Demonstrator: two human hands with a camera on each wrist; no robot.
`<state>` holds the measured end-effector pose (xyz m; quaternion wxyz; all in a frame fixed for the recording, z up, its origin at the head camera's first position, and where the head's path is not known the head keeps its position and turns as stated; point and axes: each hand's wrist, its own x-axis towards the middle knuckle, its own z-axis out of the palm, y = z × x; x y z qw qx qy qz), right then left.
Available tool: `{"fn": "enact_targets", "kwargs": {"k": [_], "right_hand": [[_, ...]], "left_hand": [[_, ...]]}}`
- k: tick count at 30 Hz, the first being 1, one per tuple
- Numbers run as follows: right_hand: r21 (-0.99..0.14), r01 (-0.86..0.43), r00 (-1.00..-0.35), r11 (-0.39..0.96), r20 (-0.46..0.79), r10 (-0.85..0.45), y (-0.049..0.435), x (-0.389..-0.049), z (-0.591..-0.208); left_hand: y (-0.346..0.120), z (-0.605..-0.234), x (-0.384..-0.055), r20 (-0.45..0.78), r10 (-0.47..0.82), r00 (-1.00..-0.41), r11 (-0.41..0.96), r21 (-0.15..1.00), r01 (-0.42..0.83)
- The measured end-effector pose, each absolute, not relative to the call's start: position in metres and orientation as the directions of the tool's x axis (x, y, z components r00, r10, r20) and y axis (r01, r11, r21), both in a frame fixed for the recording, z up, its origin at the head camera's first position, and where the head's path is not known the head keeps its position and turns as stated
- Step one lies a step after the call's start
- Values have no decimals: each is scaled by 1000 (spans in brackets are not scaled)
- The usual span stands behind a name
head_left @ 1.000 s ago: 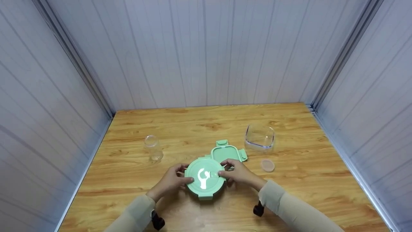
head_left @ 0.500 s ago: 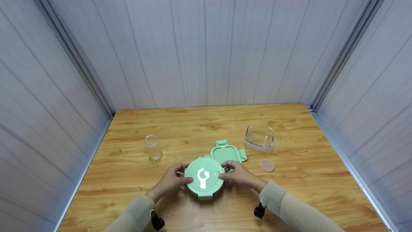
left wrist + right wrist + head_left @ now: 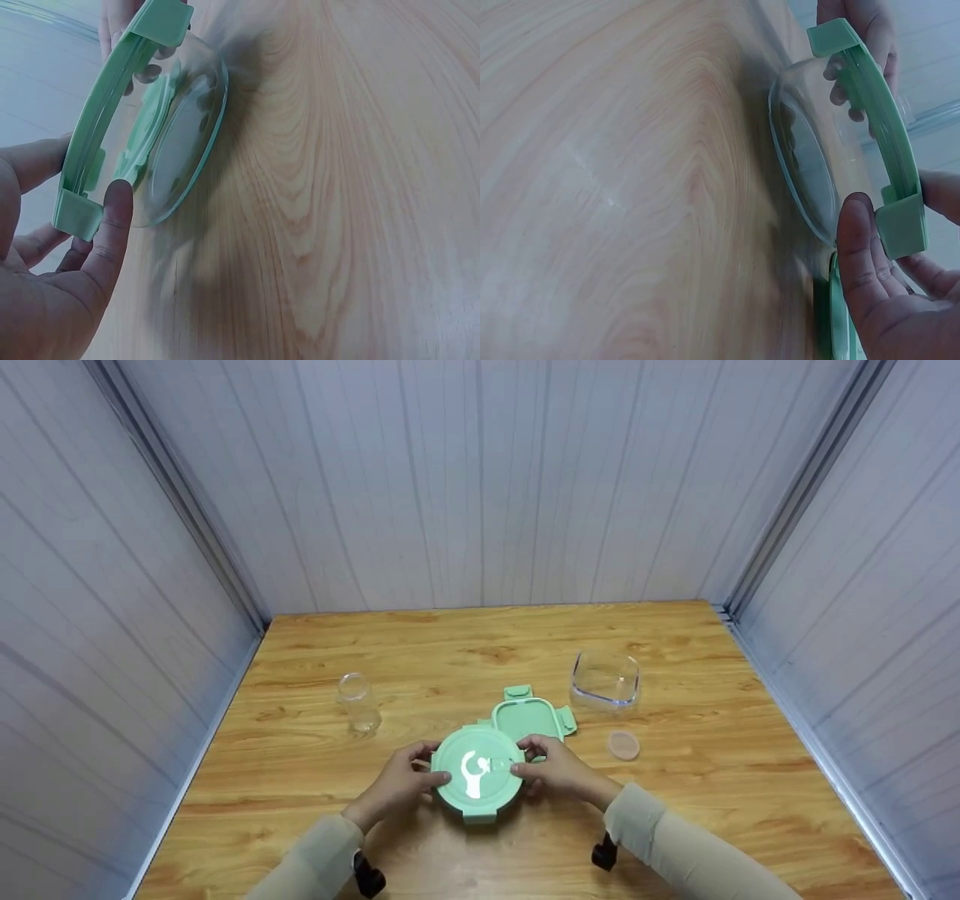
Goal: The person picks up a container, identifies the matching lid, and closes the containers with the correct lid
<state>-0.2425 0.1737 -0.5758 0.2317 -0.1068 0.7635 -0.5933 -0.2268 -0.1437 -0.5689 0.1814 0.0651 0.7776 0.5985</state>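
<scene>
A round light-green lid (image 3: 472, 769) with side clips sits over a round clear glass bowl (image 3: 199, 142) on the wooden table. My left hand (image 3: 401, 776) grips the lid's left side, thumb on top and fingers around the clip. On the opposite side my right hand (image 3: 559, 765) grips it likewise, its thumb near the small vent tab. In the right wrist view, fingers (image 3: 857, 247) extend below the clip, beside the glass wall. The visible clips hang down; whether they are latched I cannot tell.
A square green lid (image 3: 529, 718) lies just behind the round one, partly covered. Farther right stands a square glass container (image 3: 606, 681), with a small pinkish disc (image 3: 624, 745) in front of it. A clear glass jar (image 3: 360, 706) is at the left. Panel walls (image 3: 465, 487) enclose the table.
</scene>
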Motion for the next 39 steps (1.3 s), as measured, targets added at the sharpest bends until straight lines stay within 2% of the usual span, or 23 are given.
{"fn": "enact_targets", "kwargs": {"k": [10, 18, 26, 39], "right_hand": [[-958, 86, -889, 272, -197, -414, 171, -240, -576], [-954, 118, -883, 275, -227, -410, 170, -239, -572], [-950, 98, -880, 295, -221, -421, 168, -244, -563], [-964, 94, -893, 250, -192, -408, 163, -260, -549]], "left_hand": [[-143, -565, -225, -221, 308, -926, 272, 953, -136], [-143, -565, -225, -233, 295, -927, 276, 949, -150], [-146, -558, -228, -187, 295, -937, 260, 959, -109], [-146, -541, -243, -144, 238, -961, 228, 970, -88]]}}
